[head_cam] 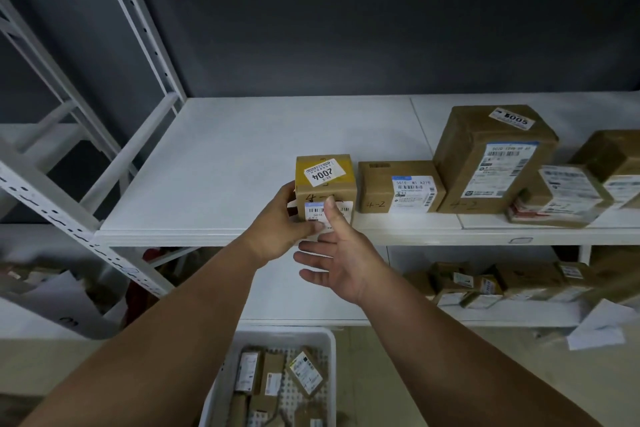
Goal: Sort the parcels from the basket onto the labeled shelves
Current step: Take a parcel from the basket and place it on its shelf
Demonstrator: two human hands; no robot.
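Observation:
A small brown cube parcel (325, 180) with a white "2004" sticker and "4-2" written on its front rests at the front edge of the upper white shelf (214, 163). My left hand (284, 222) grips its left side and lower front. Spread open just below and in front of it is my right hand (341, 263), thumb touching the parcel's front label. Low in the view stands the white basket (330, 350), holding several small brown parcels.
Right of the cube stand a flat parcel (398, 187), a tall parcel marked 5005 (491, 156) and more parcels (568, 198). The lower shelf (294, 295) holds several small parcels at right. White rack uprights (62, 215) slant at left.

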